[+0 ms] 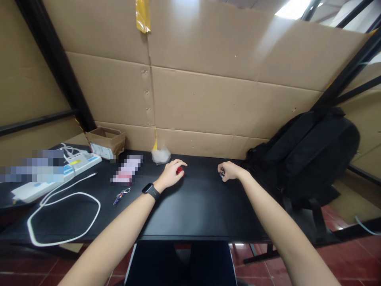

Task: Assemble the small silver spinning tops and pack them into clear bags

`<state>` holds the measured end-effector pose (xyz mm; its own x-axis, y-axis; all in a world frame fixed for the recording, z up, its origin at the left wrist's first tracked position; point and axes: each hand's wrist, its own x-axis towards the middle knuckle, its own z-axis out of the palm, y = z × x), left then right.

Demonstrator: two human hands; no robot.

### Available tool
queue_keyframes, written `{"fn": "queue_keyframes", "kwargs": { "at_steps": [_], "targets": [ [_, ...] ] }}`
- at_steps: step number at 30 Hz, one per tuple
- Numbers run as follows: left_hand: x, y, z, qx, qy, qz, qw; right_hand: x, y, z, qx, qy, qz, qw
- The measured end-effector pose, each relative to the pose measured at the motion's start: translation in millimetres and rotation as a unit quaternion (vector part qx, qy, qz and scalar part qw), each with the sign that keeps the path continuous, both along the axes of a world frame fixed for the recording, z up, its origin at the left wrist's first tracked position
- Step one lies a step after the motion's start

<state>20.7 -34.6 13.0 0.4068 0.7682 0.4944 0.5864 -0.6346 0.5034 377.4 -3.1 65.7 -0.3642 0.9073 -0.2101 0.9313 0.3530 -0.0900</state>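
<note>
Near the middle of the black table [190, 210], my left hand [172, 173] is curled around a small red object [179, 170], its index finger stretched out above it. A dark smartwatch [151, 191] is on the left wrist. Farther right, my right hand [229, 171] has its fingers bent round a small dark and silvery object [222, 172], too small to name. The two hands are apart, both low over the table's far half. A crumpled clear plastic bag [161, 155] lies just behind my left hand.
To the left are a keychain [120, 196], a blurred pink item [127, 170], a white power strip [56, 179], a looped white cable [99, 210] and an open cardboard box [106, 142]. A black backpack [309, 159] fills the right side. Cardboard panels [202, 103] stand behind the table.
</note>
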Motion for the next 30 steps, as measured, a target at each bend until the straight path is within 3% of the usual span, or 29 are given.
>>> {"fn": "queue_keyframes", "kwargs": {
  "at_steps": [10,30],
  "targets": [
    [-1.6,2.6,-2.5,0.0,0.003,-0.004,1.0,4.6,5.5,5.7,0.017,-0.003,0.02,1.0],
    [-1.8,5.0,-4.4,0.0,0.005,-0.006,1.0,7.5,9.5,-1.8,-0.004,0.01,0.02,1.0]
  ]
}}
